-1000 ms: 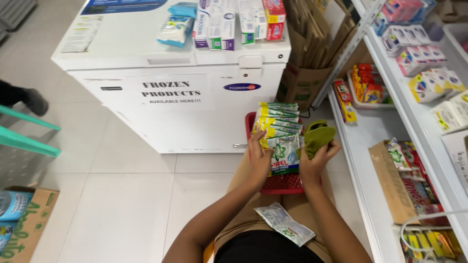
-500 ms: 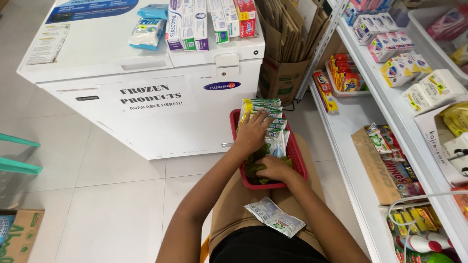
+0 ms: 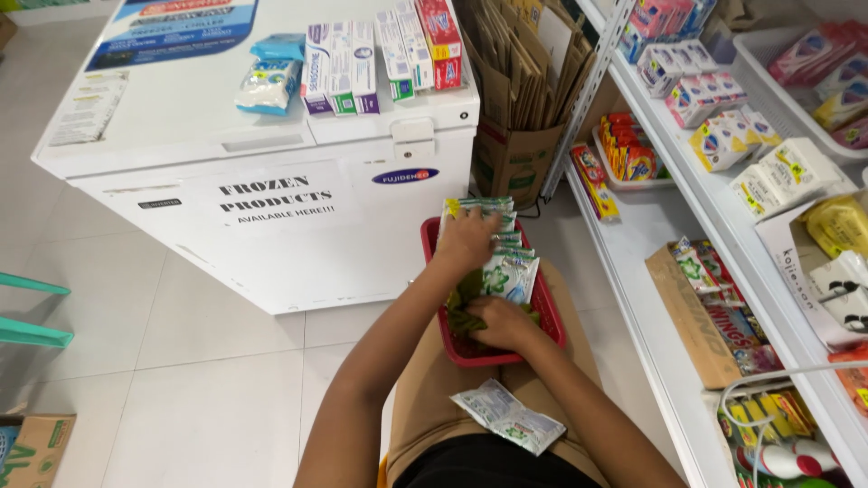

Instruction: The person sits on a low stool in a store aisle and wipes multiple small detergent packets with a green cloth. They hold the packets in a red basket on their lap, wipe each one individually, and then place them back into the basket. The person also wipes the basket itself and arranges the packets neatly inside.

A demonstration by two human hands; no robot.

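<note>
1. Because the person sits low on the pale tiled floor (image 3: 208, 398), everything is within arm's reach: a white chest freezer (image 3: 271, 226) stands straight ahead, and white shop shelving (image 3: 651, 235) runs along the right side.
2. On the freezer lid, toothpaste boxes (image 3: 375, 54) lie in a row toward its right edge, with a blue pack (image 3: 268, 77) just left of them. A carton of flattened cardboard (image 3: 520, 99) is wedged between the freezer and the shelving.
3. A red plastic basket (image 3: 553, 325) rests across the person's lap, which steadies it and leaves both hands free.
4. Green-and-white detergent sachets (image 3: 506, 271) stand packed on edge in the basket, filling its far end.
5. Left hand (image 3: 466, 242) lies over the far sachets, fingers curled and pressing on their tops; whether it pinches one I cannot tell.
6. Right hand (image 3: 502, 323) is curled down at the basket's near end, around something green, its grip hidden.
7. One loose sachet (image 3: 508, 416) lies on the thigh, near the basket's near edge.
</note>
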